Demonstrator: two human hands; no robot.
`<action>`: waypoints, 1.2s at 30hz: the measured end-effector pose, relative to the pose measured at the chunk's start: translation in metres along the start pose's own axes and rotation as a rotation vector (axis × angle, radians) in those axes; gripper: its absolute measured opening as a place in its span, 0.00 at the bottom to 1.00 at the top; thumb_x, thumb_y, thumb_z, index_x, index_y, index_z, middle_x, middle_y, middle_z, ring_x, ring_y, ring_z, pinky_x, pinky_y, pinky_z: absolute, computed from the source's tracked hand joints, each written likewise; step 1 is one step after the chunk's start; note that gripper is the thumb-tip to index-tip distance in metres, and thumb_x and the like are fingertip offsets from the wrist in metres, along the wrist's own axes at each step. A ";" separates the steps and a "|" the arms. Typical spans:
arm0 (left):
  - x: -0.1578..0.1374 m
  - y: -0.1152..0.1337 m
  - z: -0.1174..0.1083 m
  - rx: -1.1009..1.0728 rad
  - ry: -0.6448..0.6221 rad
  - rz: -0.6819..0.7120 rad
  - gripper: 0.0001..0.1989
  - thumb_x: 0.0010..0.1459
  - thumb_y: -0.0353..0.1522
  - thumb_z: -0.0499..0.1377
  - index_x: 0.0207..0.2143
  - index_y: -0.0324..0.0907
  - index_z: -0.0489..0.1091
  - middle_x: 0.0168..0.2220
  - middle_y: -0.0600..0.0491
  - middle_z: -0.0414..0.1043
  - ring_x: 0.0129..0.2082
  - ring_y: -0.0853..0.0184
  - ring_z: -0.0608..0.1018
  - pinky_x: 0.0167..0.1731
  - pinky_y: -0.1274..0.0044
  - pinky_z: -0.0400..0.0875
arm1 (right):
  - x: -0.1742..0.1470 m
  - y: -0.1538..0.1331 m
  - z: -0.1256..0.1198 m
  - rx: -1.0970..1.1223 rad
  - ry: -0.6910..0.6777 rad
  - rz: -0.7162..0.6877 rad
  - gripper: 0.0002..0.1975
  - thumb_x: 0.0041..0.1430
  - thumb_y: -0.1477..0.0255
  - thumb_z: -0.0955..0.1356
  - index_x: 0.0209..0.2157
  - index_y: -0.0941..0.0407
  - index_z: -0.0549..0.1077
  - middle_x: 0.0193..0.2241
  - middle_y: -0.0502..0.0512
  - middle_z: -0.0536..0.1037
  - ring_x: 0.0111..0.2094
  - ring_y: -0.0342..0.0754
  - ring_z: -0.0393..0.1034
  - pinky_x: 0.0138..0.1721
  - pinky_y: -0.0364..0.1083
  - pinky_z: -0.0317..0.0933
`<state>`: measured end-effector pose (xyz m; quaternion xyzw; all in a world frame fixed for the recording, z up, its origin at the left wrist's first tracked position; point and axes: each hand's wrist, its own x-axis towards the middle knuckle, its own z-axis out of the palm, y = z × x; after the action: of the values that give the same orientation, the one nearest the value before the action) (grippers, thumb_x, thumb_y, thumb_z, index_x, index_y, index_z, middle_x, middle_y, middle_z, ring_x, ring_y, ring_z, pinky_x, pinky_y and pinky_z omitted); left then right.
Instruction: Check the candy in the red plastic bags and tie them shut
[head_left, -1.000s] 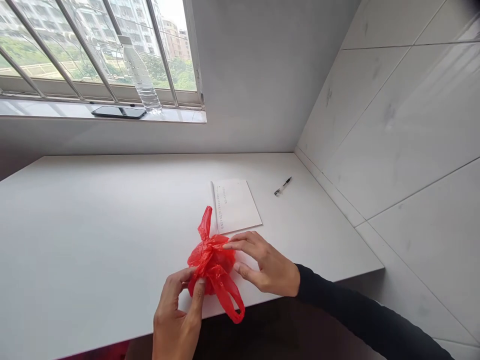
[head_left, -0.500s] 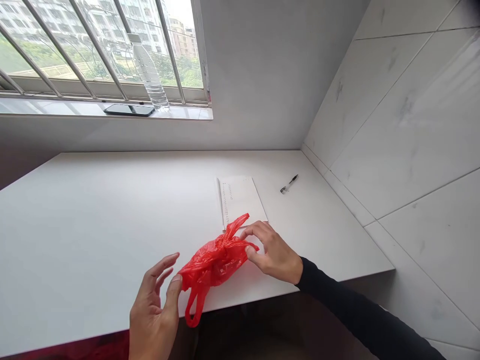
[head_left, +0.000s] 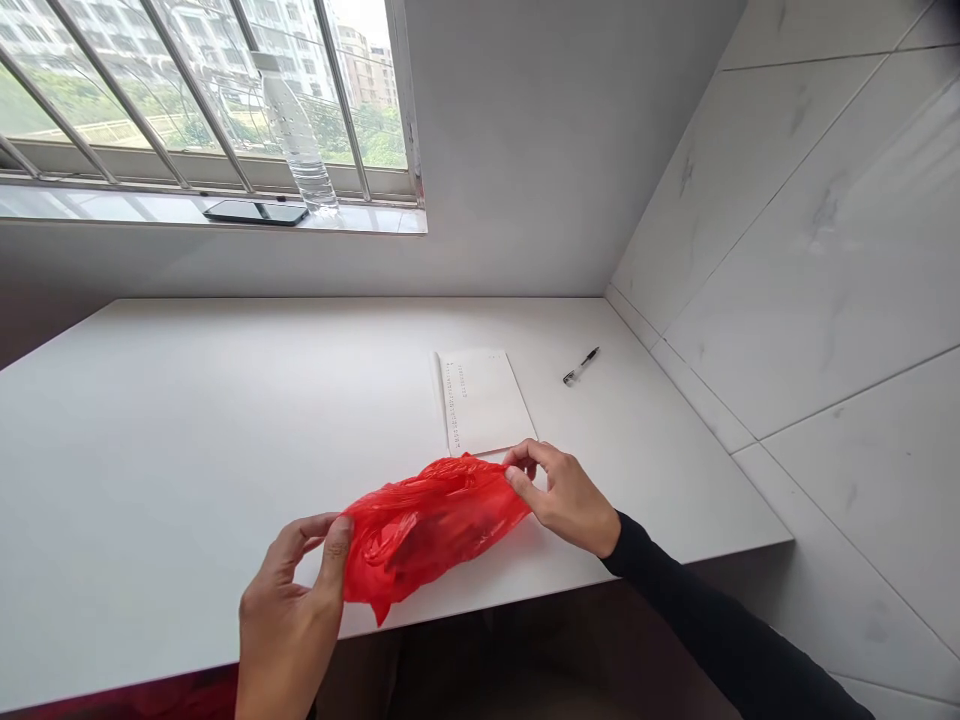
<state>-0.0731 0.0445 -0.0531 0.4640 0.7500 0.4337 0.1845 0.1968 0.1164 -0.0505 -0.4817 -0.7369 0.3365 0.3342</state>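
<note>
A thin red plastic bag (head_left: 439,535) is stretched between my two hands above the front edge of the white table (head_left: 225,430). My left hand (head_left: 296,600) pinches its left end between thumb and fingers. At the upper right corner, my right hand (head_left: 562,495) grips the bag with thumb and forefinger. The bag's middle sags in loose folds, and its underside hangs near the table edge. Whether anything lies inside it cannot be made out. Just behind the bag rests an open notebook (head_left: 487,400) with small writing along its left side.
A black and clear pen (head_left: 581,366) lies right of the notebook. On the windowsill (head_left: 382,218) are a clear water bottle (head_left: 300,145) and a dark phone (head_left: 255,212). Metal bars cross the window. A marble-tiled wall (head_left: 825,250) borders the table's right side.
The bunched bag has been pulled wider between my hands, and its handle loop no longer dangles. My left hand has closed on the left end; my right hand has shifted slightly right.
</note>
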 end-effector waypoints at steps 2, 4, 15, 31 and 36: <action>-0.003 0.006 0.004 -0.024 -0.048 0.097 0.23 0.59 0.52 0.59 0.52 0.52 0.71 0.53 0.51 0.75 0.53 0.51 0.75 0.41 0.67 0.71 | -0.001 -0.003 0.002 0.004 -0.011 -0.008 0.12 0.64 0.72 0.67 0.50 0.53 0.72 0.46 0.55 0.76 0.49 0.52 0.68 0.51 0.53 0.65; -0.006 0.012 0.012 0.016 -0.112 0.281 0.25 0.60 0.49 0.60 0.58 0.55 0.68 0.58 0.52 0.70 0.57 0.53 0.71 0.50 0.65 0.70 | 0.000 -0.009 0.008 0.033 -0.039 -0.026 0.21 0.62 0.69 0.70 0.57 0.51 0.70 0.49 0.55 0.75 0.52 0.53 0.67 0.55 0.55 0.63; 0.001 0.020 -0.004 0.052 -0.094 0.116 0.23 0.58 0.53 0.60 0.51 0.54 0.71 0.47 0.53 0.75 0.47 0.55 0.77 0.37 0.69 0.71 | -0.002 0.003 -0.004 0.264 0.069 0.154 0.08 0.69 0.64 0.63 0.42 0.53 0.69 0.33 0.49 0.73 0.34 0.46 0.69 0.39 0.47 0.65; -0.005 0.033 -0.011 -0.232 0.144 -0.112 0.20 0.52 0.52 0.67 0.40 0.51 0.79 0.34 0.56 0.75 0.35 0.63 0.73 0.44 0.68 0.69 | -0.014 -0.029 0.000 0.097 0.522 -0.218 0.15 0.66 0.76 0.65 0.53 0.50 0.68 0.49 0.55 0.73 0.52 0.50 0.68 0.56 0.54 0.64; -0.021 0.052 -0.007 -0.299 0.156 -0.172 0.13 0.57 0.49 0.65 0.36 0.52 0.77 0.20 0.59 0.59 0.23 0.69 0.60 0.24 0.74 0.60 | 0.002 -0.046 0.011 -0.320 0.150 -0.699 0.14 0.66 0.81 0.64 0.51 0.56 0.72 0.43 0.56 0.78 0.46 0.50 0.71 0.57 0.54 0.65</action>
<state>-0.0394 0.0330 -0.0093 0.3304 0.7262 0.5577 0.2289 0.1653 0.1025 -0.0185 -0.2709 -0.8732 0.0468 0.4024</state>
